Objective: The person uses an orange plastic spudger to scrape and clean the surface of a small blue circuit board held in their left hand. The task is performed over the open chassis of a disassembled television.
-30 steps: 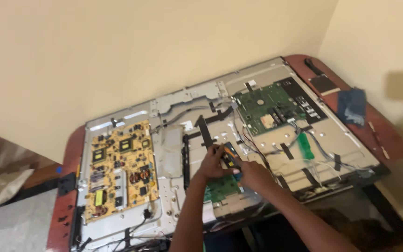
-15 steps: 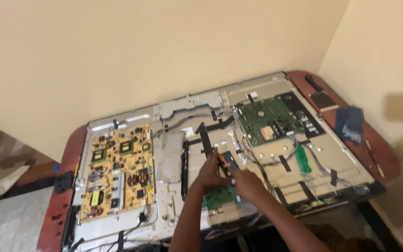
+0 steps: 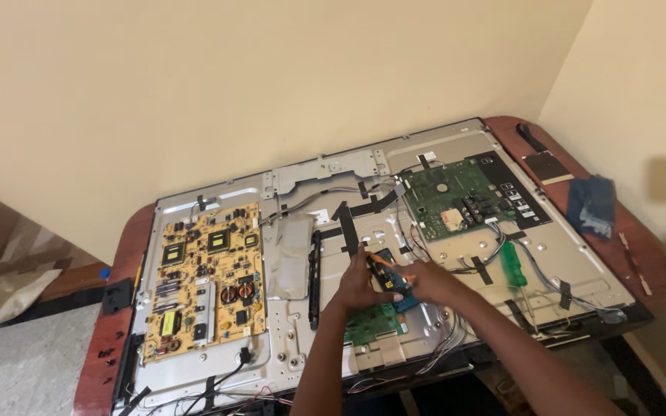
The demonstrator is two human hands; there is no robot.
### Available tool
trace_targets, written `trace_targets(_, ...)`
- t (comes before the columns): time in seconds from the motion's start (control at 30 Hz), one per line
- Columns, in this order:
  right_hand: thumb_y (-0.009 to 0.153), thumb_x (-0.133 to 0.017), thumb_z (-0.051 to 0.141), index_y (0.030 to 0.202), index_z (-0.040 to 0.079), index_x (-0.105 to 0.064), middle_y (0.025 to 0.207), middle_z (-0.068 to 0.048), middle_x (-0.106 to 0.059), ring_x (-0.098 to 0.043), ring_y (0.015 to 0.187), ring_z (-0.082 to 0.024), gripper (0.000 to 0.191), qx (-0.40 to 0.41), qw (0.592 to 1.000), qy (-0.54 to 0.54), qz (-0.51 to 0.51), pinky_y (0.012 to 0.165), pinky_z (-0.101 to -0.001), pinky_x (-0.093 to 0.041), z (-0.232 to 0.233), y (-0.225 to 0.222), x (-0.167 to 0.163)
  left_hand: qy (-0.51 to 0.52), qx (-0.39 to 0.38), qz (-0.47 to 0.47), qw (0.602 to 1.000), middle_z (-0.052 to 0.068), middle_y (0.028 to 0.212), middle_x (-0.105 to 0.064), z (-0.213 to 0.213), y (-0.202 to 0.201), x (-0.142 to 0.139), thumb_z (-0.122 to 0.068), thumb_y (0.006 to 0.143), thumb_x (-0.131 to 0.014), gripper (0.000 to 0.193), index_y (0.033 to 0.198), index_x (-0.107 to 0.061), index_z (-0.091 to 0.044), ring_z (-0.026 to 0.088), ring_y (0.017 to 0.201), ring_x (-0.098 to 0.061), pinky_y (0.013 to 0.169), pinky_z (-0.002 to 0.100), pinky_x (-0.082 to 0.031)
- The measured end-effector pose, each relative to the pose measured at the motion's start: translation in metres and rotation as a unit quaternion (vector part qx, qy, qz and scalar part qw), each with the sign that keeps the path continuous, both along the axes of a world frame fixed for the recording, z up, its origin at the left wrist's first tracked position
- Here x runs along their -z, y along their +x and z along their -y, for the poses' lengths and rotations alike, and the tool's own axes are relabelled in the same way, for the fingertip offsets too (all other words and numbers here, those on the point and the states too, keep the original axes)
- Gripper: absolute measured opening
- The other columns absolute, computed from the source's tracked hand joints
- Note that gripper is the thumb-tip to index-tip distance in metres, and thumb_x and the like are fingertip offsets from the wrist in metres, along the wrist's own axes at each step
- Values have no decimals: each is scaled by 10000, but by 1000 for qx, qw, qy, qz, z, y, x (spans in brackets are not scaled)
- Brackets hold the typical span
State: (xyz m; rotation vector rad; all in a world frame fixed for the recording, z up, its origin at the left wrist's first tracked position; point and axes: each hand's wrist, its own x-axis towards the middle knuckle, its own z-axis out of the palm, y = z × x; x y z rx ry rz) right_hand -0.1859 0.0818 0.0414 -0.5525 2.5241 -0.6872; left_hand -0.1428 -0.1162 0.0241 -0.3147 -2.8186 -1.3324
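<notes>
Cream walls back a red table (image 3: 117,308) bearing an opened television (image 3: 302,254); near its green board (image 3: 468,196), the left hand (image 3: 354,286) steadies a small blue part (image 3: 395,279); the right hand (image 3: 432,280) grips an orange-handled tool (image 3: 385,262) over it.

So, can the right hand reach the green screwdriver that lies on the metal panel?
Probably yes. The green screwdriver lies just to the right of the right hand, with only flat taped cables between them. But this hand seems busy at the small blue board together with the left hand.
</notes>
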Motion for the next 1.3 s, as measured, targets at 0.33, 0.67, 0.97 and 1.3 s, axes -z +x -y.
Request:
trace_targets(0.33,848,-726,64,1510,323,-498,1076,-99,-778,-730,756,-261,746,88,994,-56,20,695,-365,-596,-5,29,8,-31,-8,-22,999,336,1517,-411,-1,0,3,-597,531,-982,1544,1561,-109,152,444,1397,-478,1140,415,-439)
trace_targets(0.67,845,-655,8,1564,258,-446,877,-170,-775,-633,601,-168,789,78,994,-82,8,600,-317,-552,-14,47,23,-19,-16,5,1000,294,1468,-477,-3,4,-1,-590,494,-972,1538,1583,-136,103,431,1356,-511,1123,421,-449)
trace_targets(0.97,937,-594,54,1559,338,-401,823,-101,-732,-550,471,-121,710,142,986,-39,80,484,-277,-516,-38,56,28,-8,-13,-21,1000,289,1458,-490,-3,3,0,-586,488,-976,1511,1580,-180,88,426,1339,-528,1106,435,-458)
trace_targets(1.3,995,-477,187,1543,134,-376,770,-98,-785,-676,522,-178,560,192,977,-83,48,519,-342,-549,-54,79,66,9,-10,-27,1000,295,1484,-475,-1,2,9,-543,526,-988,1453,1582,-212,83,422,1334,-539,1090,436,-477)
